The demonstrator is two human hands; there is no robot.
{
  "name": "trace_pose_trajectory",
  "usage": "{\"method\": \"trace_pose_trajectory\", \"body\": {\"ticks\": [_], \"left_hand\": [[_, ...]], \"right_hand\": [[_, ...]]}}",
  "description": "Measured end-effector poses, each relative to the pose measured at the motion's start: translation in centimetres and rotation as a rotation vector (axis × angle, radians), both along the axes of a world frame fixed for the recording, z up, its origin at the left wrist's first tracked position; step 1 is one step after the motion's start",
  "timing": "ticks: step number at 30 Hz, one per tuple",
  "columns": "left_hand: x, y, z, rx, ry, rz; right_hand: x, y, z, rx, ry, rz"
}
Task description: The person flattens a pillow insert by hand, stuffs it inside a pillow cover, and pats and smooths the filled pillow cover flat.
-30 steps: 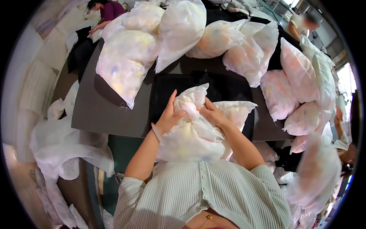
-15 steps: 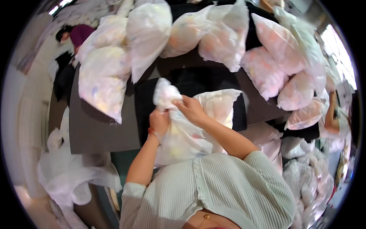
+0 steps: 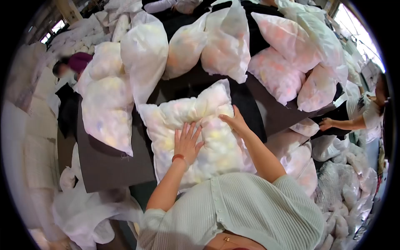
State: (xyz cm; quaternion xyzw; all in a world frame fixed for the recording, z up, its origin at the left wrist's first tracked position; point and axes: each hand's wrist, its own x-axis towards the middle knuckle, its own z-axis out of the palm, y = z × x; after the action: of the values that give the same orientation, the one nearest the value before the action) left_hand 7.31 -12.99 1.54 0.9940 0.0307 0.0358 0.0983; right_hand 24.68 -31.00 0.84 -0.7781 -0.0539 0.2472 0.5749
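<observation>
A stuffed white pillow [image 3: 214,152], with pale yellow and pink patches showing through its cover, lies flat at the table's near edge against my body. My left hand [image 3: 187,143] rests on its middle, palm down with fingers spread. On its upper right part is my right hand [image 3: 234,120], thumb and fingers apart. Both hands touch the pillow without gripping it. Part of another pale pillow [image 3: 246,155] shows beneath its right side.
More stuffed pillows [image 3: 106,110] line the left and far sides of the dark table [image 3: 112,173]. Pinkish pillows [image 3: 279,71] are piled at right. A person [image 3: 360,114] at right holds a small pillow; another person [image 3: 79,62] bends at far left. Clear plastic-wrapped bundles [image 3: 343,183] stand lower right.
Both hands have let go of the bunched pillow corner and now lie on the pillow, which is spread out flat. The person at right has come further into view.
</observation>
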Motion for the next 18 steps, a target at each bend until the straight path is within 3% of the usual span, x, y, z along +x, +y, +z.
{"method": "trace_pose_trajectory", "body": {"ticks": [4,7,9,12,13,15,17,18], "left_hand": [[1.0,0.3,-0.1,0.056,0.005,0.015],[1.5,0.2,1.5,0.037,0.007,0.049],[0.6,0.1,3.9,0.009,-0.052,0.112],[0.2,0.3,7.2,-0.005,-0.16,0.173],[-0.1,0.4,7.5,0.019,-0.208,0.179],[1.1,2.5,2.1,0.021,-0.183,0.186],[2.3,4.8,-1.7,-0.008,-0.125,0.246],[2.5,4.8,-0.8,-0.047,-0.071,0.244]], "right_hand": [[2.0,2.2,0.7,0.192,0.125,-0.121],[2.6,4.0,0.6,0.201,0.118,0.048],[2.6,4.6,2.5,0.32,-0.134,0.011],[3.1,5.6,5.2,0.514,-0.269,-0.026],[3.2,5.5,5.6,0.481,-0.133,-0.037],[4.6,5.3,-0.1,0.271,-0.114,0.054],[4.1,3.6,-2.2,0.208,0.372,0.142],[2.3,2.7,-1.1,0.286,0.543,0.106]]}}
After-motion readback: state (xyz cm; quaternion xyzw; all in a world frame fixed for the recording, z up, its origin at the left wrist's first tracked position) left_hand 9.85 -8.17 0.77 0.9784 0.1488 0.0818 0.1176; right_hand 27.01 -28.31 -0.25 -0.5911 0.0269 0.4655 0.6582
